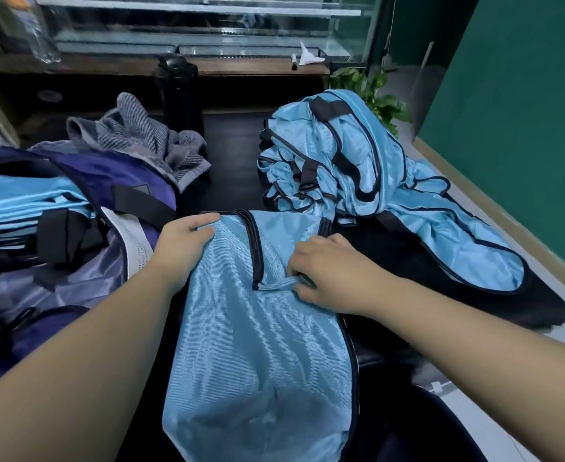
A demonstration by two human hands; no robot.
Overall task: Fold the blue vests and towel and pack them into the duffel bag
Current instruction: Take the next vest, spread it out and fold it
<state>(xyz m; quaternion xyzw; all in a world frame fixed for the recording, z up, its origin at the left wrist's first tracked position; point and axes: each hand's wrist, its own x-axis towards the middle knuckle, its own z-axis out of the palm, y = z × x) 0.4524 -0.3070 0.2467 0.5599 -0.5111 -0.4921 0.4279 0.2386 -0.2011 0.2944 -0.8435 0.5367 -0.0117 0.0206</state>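
Observation:
A light blue vest [261,345] with black trim lies lengthwise on the dark table in front of me, hanging over the near edge. My left hand [184,241] grips its upper left corner. My right hand [324,271] pinches a small fold of the vest near the black neckline trim. A heap of more blue vests [348,155] sits at the back right, spilling toward the right edge. The purple duffel bag [84,208] stands open at the left with folded blue vests [17,201] inside. A grey striped towel [141,138] lies crumpled behind the bag.
A black bottle [177,88] stands at the back centre of the dark table [234,151]. A glass cabinet and wooden shelf [247,66] run along the back, a green plant [374,91] at the back right. A green wall closes the right side.

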